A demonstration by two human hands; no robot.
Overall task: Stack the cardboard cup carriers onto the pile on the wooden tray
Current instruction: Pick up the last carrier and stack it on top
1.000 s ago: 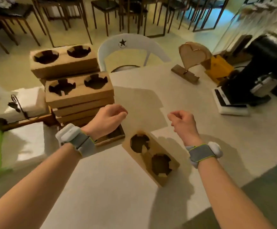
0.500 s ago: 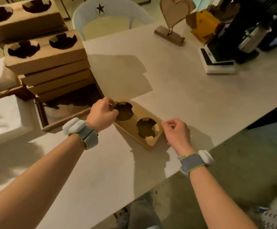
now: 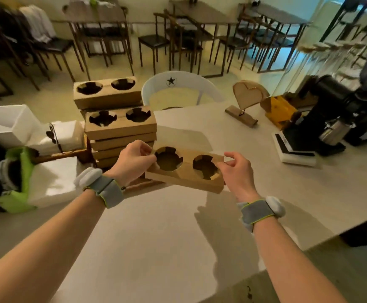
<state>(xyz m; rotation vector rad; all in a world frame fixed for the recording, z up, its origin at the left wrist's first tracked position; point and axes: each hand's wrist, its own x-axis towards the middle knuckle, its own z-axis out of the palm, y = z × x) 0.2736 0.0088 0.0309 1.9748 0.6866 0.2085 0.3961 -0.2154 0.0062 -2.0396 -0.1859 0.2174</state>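
Observation:
A brown two-hole cardboard cup carrier (image 3: pixel 188 179) hangs level above the table, held at both ends. My left hand (image 3: pixel 132 162) grips its left end and my right hand (image 3: pixel 237 171) pinches its right end. Just behind and to the left stands the near pile of carriers (image 3: pixel 120 130) on the wooden tray (image 3: pixel 143 184), whose front rim shows under my left hand. A taller second pile (image 3: pixel 107 92) stands behind the first.
White foam boxes (image 3: pixel 53 182) and a green bag (image 3: pixel 25 171) sit left of the tray. A wooden heart stand (image 3: pixel 247 101), a yellow box (image 3: pixel 280 110) and a black coffee grinder (image 3: pixel 335 119) occupy the table's right side. A white chair (image 3: pixel 178 88) stands beyond the table.
The carrier lay on the table a second ago. Both hands took hold of its ends and lifted it up, level, in front of the near pile.

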